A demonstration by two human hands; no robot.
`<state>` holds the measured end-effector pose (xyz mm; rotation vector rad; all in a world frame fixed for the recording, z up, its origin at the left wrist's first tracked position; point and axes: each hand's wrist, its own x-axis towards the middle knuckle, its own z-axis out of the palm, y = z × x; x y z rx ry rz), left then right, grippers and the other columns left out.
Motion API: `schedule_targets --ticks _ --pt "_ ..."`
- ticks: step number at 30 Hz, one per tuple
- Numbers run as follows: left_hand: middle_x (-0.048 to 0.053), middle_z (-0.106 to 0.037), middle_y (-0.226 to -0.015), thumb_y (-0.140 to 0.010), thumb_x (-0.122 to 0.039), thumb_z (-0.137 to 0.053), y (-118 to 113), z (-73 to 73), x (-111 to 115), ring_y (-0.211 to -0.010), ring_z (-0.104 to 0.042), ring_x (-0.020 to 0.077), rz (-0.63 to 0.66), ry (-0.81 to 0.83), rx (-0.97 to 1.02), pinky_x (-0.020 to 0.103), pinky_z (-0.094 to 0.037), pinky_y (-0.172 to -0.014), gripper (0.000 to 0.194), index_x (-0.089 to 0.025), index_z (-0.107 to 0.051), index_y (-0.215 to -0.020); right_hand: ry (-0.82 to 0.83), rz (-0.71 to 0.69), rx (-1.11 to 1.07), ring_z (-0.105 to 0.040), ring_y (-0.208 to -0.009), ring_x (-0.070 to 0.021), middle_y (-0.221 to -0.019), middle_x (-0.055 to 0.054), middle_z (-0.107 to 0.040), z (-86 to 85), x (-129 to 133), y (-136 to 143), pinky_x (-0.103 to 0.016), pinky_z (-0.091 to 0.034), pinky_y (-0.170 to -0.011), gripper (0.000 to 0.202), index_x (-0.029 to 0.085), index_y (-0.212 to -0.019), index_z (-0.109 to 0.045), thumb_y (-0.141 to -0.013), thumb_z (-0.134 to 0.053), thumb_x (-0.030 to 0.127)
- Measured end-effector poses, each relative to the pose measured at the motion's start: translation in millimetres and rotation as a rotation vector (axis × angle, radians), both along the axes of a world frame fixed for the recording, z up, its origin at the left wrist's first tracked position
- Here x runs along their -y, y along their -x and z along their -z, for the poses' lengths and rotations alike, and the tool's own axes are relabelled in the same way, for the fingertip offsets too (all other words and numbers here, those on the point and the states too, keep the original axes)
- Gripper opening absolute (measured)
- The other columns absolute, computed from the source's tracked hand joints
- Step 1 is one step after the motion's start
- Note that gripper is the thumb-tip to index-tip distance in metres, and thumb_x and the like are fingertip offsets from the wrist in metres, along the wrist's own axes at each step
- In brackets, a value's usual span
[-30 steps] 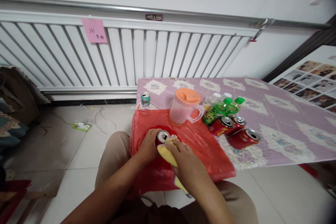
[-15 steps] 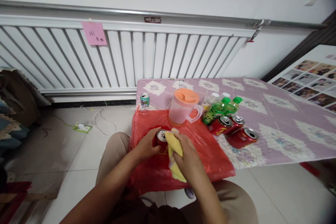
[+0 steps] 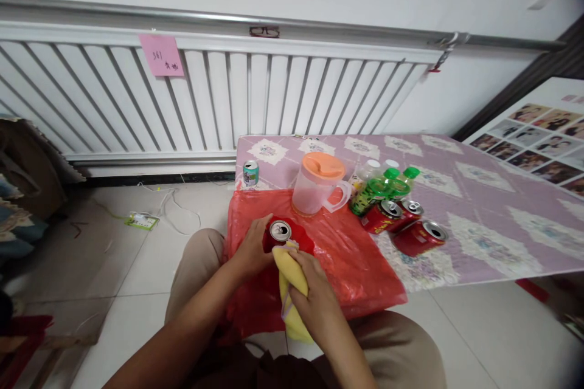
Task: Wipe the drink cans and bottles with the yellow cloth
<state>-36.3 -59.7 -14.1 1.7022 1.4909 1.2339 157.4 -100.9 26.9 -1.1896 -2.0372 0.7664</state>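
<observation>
My left hand (image 3: 253,249) is wrapped round the left side of a red can (image 3: 280,231), whose opened silver top faces up. Gripped in my right hand (image 3: 314,292) is a yellow cloth (image 3: 292,273) that touches the near side of the can and hangs down toward my lap. Beneath both hands lies a red plastic sheet (image 3: 360,273) over the table's near left part. A clear pitcher (image 3: 308,194) with an orange lid stands just behind the can, its handle to the right.
Right of the pitcher are green-capped bottles (image 3: 365,197) and several red cans (image 3: 417,238). A small teal can (image 3: 250,173) stands at the back left of the flowered tablecloth (image 3: 483,213). A white radiator (image 3: 274,91) lines the wall; cables and a power strip (image 3: 142,220) lie on the floor.
My right hand and the yellow cloth have moved left and down, from the can's right side to its near side. More of the can's top now shows.
</observation>
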Motion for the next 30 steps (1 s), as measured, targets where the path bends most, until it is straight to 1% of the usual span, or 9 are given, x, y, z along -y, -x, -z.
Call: schedule_targets --ticks 4,9,11,15,19,22,25,28,30 --pt "0.015 -0.041 -0.152 -0.068 -0.010 -0.068 13.4 -3.3 -6.0 -0.140 -0.041 0.0309 0.107 0.050 0.017 0.052 -0.033 -0.118 0.085 -0.019 -0.037 -0.147 -0.055 0.114 -0.064 -0.052 -0.127 -0.0261 -0.135 -0.010 -0.056 -3.6 -10.6 -5.6 -0.048 -0.041 -0.110 0.059 0.024 -0.133 -0.053 -0.076 -0.049 0.012" --pt "0.011 -0.055 -0.141 -0.072 -0.009 -0.063 9.9 -5.1 -8.0 -0.132 -0.051 0.0260 0.188 0.054 0.088 0.048 -0.037 -0.115 0.067 -0.022 -0.049 -0.137 -0.067 0.164 0.001 -0.050 -0.129 -0.0288 -0.136 -0.013 -0.054 3.0 -18.8 6.5 -0.051 -0.040 -0.110 0.060 0.020 -0.134 -0.053 -0.075 -0.050 0.013" --pt "0.011 -0.058 -0.136 -0.075 -0.014 -0.067 5.1 -3.3 -6.0 -0.127 -0.054 0.0258 0.159 0.041 0.115 0.048 -0.041 -0.111 0.061 -0.022 -0.051 -0.133 -0.058 0.169 0.057 -0.047 -0.131 -0.0310 -0.139 -0.015 -0.051 6.8 -15.9 13.4 -0.053 -0.040 -0.109 0.060 0.020 -0.134 -0.054 -0.074 -0.051 0.012" --pt "0.012 -0.061 -0.128 -0.075 -0.026 -0.076 -2.4 3.5 -1.2 -0.116 -0.060 0.0265 0.011 0.023 0.133 0.048 -0.048 -0.102 0.058 -0.021 -0.053 -0.127 -0.014 0.150 0.139 -0.046 -0.132 -0.0344 -0.143 -0.016 -0.045 12.6 -3.8 21.5 -0.056 -0.042 -0.107 0.063 0.022 -0.136 -0.054 -0.074 -0.052 0.011" --pt "0.014 -0.058 -0.130 -0.076 -0.030 -0.075 -1.9 6.7 -0.7 -0.120 -0.057 0.0288 -0.050 -0.039 0.066 0.052 -0.045 -0.105 0.061 -0.018 -0.050 -0.130 -0.035 0.077 0.111 -0.047 -0.132 -0.0315 -0.141 -0.013 -0.048 17.0 5.1 18.0 -0.053 -0.041 -0.108 0.065 0.024 -0.133 -0.056 -0.070 -0.051 0.006" --pt "0.017 -0.050 -0.140 -0.073 -0.026 -0.077 4.6 3.0 -4.2 -0.131 -0.049 0.0317 -0.002 -0.034 0.010 0.053 -0.039 -0.113 0.075 -0.017 -0.044 -0.139 -0.059 0.051 0.051 -0.049 -0.131 -0.0285 -0.138 -0.011 -0.051 16.9 4.5 9.2 -0.050 -0.042 -0.109 0.065 0.026 -0.133 -0.054 -0.071 -0.051 0.007" --pt "0.016 -0.046 -0.147 -0.070 -0.015 -0.072 10.5 -3.2 -8.5 -0.138 -0.042 0.0316 0.084 0.006 -0.013 0.053 -0.033 -0.117 0.078 -0.018 -0.041 -0.142 -0.104 0.114 -0.008 -0.050 -0.129 -0.0273 -0.137 -0.011 -0.052 12.7 -2.1 1.9 -0.051 -0.041 -0.109 0.060 0.025 -0.134 -0.053 -0.076 -0.050 0.010" --pt "0.013 -0.052 -0.142 -0.070 -0.008 -0.067 10.3 -6.9 -10.4 -0.134 -0.048 0.0284 0.161 0.038 0.021 0.051 -0.035 -0.117 0.072 -0.019 -0.046 -0.138 -0.130 0.182 -0.036 -0.051 -0.128 -0.0275 -0.135 -0.012 -0.053 9.7 -10.5 2.8 -0.051 -0.041 -0.109 0.058 0.024 -0.133 -0.053 -0.077 -0.051 0.012" --pt "0.012 -0.056 -0.137 -0.073 -0.011 -0.068 7.7 -6.7 -9.7 -0.128 -0.053 0.0270 0.169 0.052 0.063 0.050 -0.039 -0.113 0.066 -0.020 -0.049 -0.134 -0.119 0.193 -0.024 -0.051 -0.127 -0.0279 -0.135 -0.012 -0.053 10.8 -14.1 7.6 -0.051 -0.041 -0.109 0.057 0.024 -0.132 -0.054 -0.076 -0.051 0.013"
